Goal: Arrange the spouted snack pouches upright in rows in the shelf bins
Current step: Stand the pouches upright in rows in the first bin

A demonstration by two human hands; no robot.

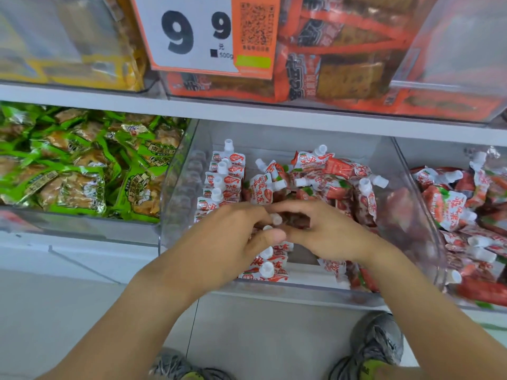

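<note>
Store shelving fills our one view, the head camera: a white shelf [274, 112] with clear bins on two levels, a price card [192, 34] reading 9.9 above, green snack packs [82, 165] in the bin to the left, orange packs [356, 50] above.

Middle bin [411, 193] is the one we're working in. Along its left side a row of pouches [222, 182] already stands upright, caps up, running front to back. The rest sits as a loose pile [329, 176] center and right, caps pointing every way. Another bin to the right [466, 215] is also a jumble.

Both hands meet low in the middle bin. Our left hand [233, 237] has fingers curled, thumb pressed in. Our right hand [326, 231] has fingers bent inward toward it. Between them sits a dark red pouch [297, 219], its white cap [276, 219] toward the left hand, so its long axis lies roughly left-right, on its side. Both seem to pinch it, but the exact grip is partly hidden by knuckles.

We judge the next move needs the cap end tipped up; the upright row sits just beyond and left of the left hand, the nearer one.

Gray shoes [375, 344] on the tile floor below.
</note>
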